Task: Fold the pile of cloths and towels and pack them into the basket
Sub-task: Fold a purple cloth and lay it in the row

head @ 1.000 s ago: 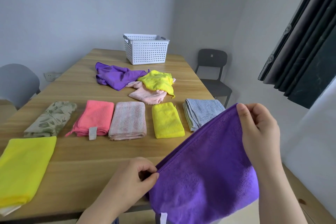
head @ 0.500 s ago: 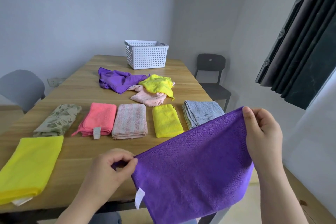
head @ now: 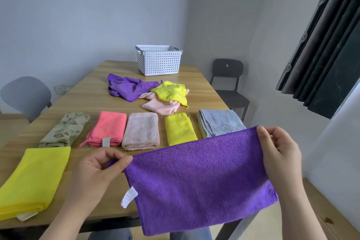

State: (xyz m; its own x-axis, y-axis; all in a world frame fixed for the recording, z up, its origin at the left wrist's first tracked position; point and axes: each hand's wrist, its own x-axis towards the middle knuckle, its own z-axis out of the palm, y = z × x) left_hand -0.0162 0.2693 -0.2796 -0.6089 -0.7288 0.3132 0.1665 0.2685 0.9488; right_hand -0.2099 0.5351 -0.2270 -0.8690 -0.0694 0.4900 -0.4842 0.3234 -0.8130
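Pinching the purple microfibre cloth [head: 194, 177] by its two top corners: my left hand [head: 97, 169] has thumb and forefinger closed on one corner, and my right hand [head: 280, 156] has its fingers [head: 263, 142] curled over the other. It hangs spread in the air at the near edge of the tabletop [head: 93, 91], not lying on it

How do you reckon it handles?

Light, soft and floppy, I'd say. It has no stiffness, so it sags wherever I'm not holding. Corners and hems are the places to grip. The white care label [head: 128, 197] dangles off its left edge

What's in your way?

Six folded pieces lie in front of me: large yellow cloth [head: 33, 179], leaf-print cloth [head: 65, 129], coral cloth [head: 109, 128], striped pink towel [head: 141, 132], small yellow cloth [head: 179, 128], grey-blue towel [head: 218, 122]. Bare wood looks scarce near me, so laying this flat could rumple one. Behind them a crumpled purple cloth [head: 128, 87], crumpled yellow cloth [head: 169, 91] and pale pink towel [head: 161, 106] lie unfolded, and the white perforated basket [head: 158, 60] stands at the far end, well apart
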